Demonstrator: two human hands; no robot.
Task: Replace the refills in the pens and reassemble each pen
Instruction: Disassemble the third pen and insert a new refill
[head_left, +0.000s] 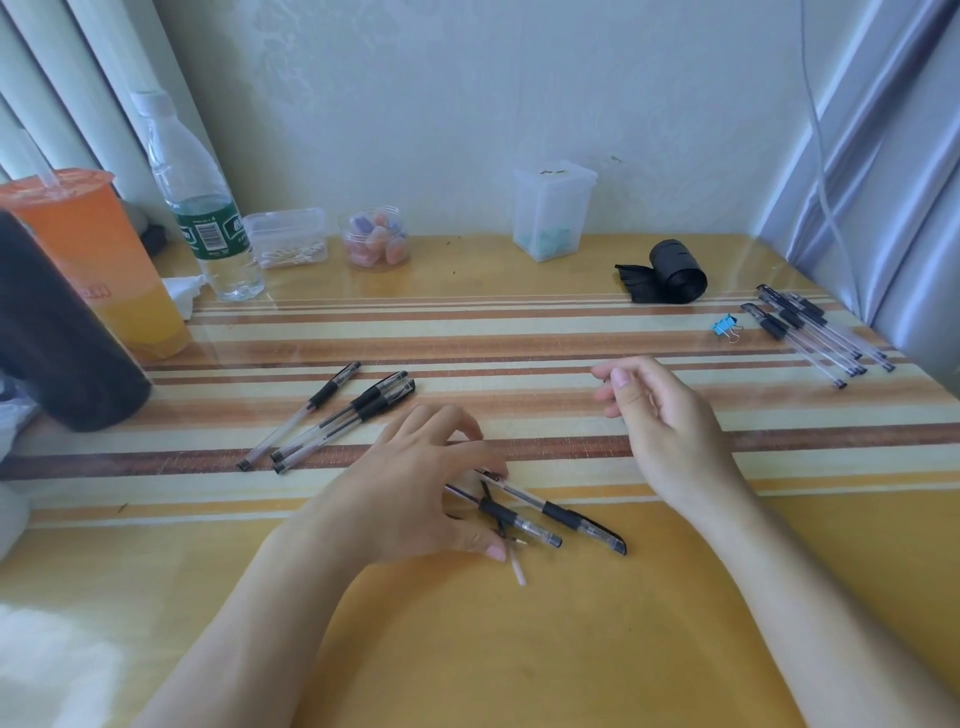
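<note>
Pens (792, 318) beside blue binder clip (724, 326)

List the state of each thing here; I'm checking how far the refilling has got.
left hand: rests on the near pens
right hand: raised, fingers curled, contents unclear
near pens: two, lying side by side
left pens: three, lying capped
right pens: bunched, lying flat
water bottle: upright, capped
drink cup: upright, straw in
bag roll: partly unrolled
binder clip: clamping nothing
</note>
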